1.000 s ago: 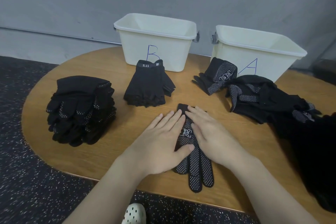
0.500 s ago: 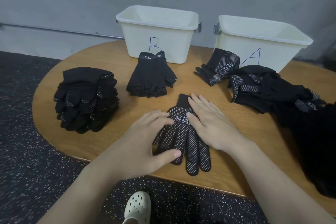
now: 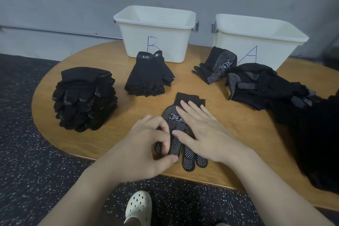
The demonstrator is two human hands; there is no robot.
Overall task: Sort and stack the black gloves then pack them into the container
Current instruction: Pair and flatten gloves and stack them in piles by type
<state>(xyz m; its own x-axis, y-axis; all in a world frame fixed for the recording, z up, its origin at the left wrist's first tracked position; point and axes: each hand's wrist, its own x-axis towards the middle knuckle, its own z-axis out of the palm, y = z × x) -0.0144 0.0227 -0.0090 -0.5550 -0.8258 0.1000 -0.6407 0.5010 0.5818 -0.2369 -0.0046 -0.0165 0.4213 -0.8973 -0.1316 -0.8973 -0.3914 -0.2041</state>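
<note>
Head view shows a black knit glove with white grip dots (image 3: 185,150) lying flat on the rounded wooden worktop (image 3: 102,134) at 6 o'clock, cuff pointing away. Right hand (image 3: 201,130) presses on it with straight, released fingers, while the left hand (image 3: 146,145) has curled fingers pinching the glove's near edge. Two cream plastic tubs marked B (image 3: 156,42) and A (image 3: 256,47) stand at 12 and 1 o'clock; a tall stack of black dotted gloves (image 3: 84,99) sits at 9 o'clock.
</note>
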